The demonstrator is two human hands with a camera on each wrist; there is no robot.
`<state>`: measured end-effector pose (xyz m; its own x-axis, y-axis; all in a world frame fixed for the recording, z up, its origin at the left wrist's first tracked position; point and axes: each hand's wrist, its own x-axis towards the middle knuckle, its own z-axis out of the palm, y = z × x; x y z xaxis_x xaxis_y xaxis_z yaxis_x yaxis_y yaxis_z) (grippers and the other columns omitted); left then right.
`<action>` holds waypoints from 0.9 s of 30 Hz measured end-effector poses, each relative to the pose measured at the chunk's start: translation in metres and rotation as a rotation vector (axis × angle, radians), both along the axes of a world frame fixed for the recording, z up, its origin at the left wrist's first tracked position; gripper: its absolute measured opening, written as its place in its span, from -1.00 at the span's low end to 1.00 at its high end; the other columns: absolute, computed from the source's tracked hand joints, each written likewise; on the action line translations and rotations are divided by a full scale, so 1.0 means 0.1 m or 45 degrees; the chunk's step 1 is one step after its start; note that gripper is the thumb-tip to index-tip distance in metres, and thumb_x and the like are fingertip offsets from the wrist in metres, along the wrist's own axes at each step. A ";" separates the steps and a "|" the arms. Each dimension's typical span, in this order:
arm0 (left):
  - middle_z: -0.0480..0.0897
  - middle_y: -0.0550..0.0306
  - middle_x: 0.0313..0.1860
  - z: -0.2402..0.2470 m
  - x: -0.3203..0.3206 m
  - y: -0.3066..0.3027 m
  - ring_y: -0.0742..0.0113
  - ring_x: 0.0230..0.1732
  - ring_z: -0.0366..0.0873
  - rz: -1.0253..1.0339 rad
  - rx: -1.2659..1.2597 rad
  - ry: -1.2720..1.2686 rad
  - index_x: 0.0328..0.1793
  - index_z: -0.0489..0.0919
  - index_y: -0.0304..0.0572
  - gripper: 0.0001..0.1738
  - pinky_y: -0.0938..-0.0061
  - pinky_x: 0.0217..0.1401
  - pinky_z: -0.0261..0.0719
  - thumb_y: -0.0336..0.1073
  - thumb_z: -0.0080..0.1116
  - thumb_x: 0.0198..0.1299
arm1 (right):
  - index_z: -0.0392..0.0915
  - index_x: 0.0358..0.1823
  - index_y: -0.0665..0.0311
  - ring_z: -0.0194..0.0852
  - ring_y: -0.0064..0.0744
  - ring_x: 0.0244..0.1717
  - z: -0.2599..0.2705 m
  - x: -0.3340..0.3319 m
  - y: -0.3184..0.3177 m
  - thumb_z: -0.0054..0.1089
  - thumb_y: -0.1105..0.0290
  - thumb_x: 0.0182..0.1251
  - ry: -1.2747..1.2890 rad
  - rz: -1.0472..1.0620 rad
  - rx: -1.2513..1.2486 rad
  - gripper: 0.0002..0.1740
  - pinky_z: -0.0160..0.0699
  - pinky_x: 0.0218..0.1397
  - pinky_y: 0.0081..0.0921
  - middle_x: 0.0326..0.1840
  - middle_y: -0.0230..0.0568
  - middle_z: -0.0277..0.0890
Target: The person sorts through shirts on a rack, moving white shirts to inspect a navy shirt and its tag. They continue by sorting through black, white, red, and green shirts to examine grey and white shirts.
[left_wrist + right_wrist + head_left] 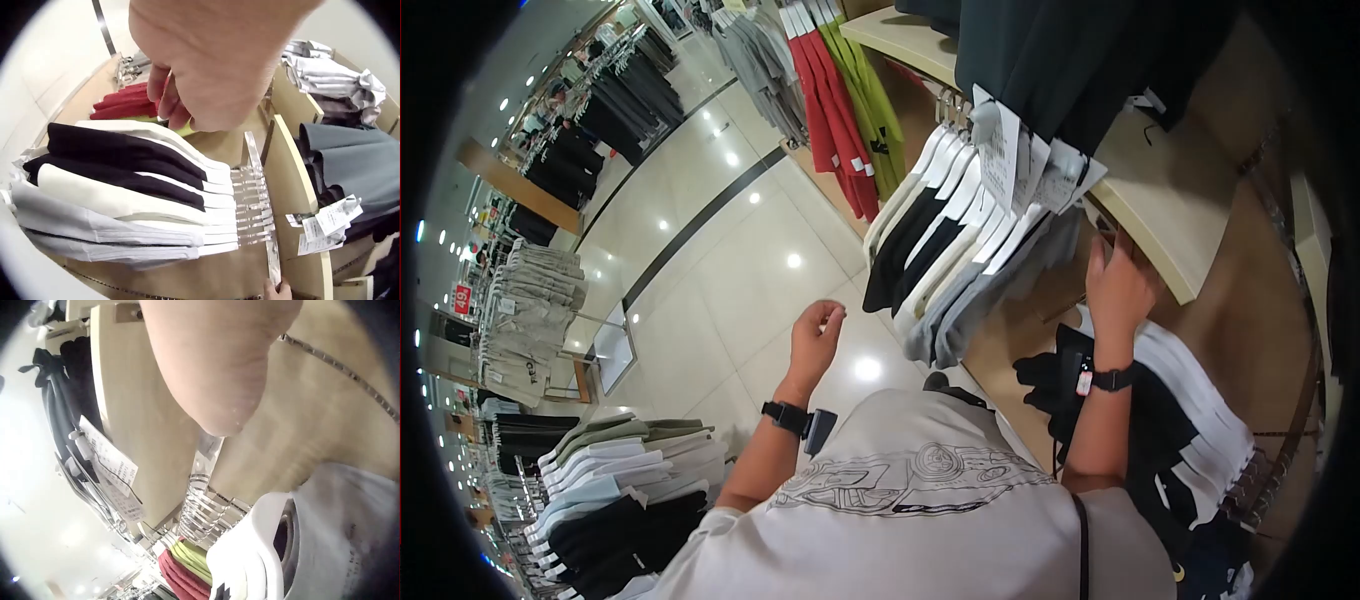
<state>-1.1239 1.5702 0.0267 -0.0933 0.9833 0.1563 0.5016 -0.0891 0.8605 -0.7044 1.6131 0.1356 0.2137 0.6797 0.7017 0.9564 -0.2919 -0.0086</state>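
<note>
My left hand (816,340) is in the air in front of the hanging shirts, its fingers loosely curled with nothing visible in them. Beyond its fingers in the left wrist view are red shirts (125,101). My right hand (1118,287) is up beneath the shelf, thumb and fingers at the front end of a metal display rail (273,256), which they grip in the left wrist view. In the right wrist view the palm hides the rail's end. White, black, cream and grey shirts (112,187) hang from this rail by metal hooks.
A wooden shelf (1170,230) carries dark folded clothes (1050,60) with paper tags (1000,150) over its edge. More black and white garments (1190,420) hang below at the right. Other clothes racks (530,300) line the left, across a shiny tiled floor (740,260).
</note>
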 end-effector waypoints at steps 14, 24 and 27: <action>0.53 -0.18 0.22 0.18 0.86 1.72 -0.19 0.25 0.49 -0.597 0.439 0.121 0.17 0.53 -0.28 -0.52 0.17 0.36 0.45 -0.49 0.38 0.10 | 0.66 0.11 0.01 0.60 -0.02 0.14 0.03 -0.11 0.01 0.41 0.10 0.27 0.008 -0.067 -0.146 -0.60 0.47 0.24 -0.04 0.03 -0.21 0.69; 0.53 -0.37 0.36 -0.13 0.50 2.65 -0.29 0.36 0.50 -0.751 -0.145 -0.046 0.57 0.26 -0.41 -0.13 0.14 0.45 0.44 -0.36 0.42 0.16 | 0.16 0.57 0.41 0.23 0.12 0.54 -1.06 -1.42 0.30 0.54 0.27 0.15 1.226 0.270 -0.246 0.01 0.21 0.59 -0.16 0.50 0.22 0.29; 0.55 -0.37 0.34 -0.30 0.45 2.80 -0.25 0.33 0.54 -0.944 -0.036 -0.106 0.59 0.25 -0.40 -0.11 0.18 0.43 0.47 -0.33 0.41 0.16 | 0.13 0.58 0.42 0.28 -0.02 0.51 -1.38 -1.57 0.49 0.54 0.29 0.16 1.392 0.296 -0.023 0.02 0.26 0.55 -0.23 0.48 0.10 0.33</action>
<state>-1.0793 1.8504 -0.0032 0.5855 0.7964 0.1514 0.2513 -0.3559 0.9001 -0.8617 1.6618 -0.0028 0.5759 0.7918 0.2036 0.4685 -0.1155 -0.8759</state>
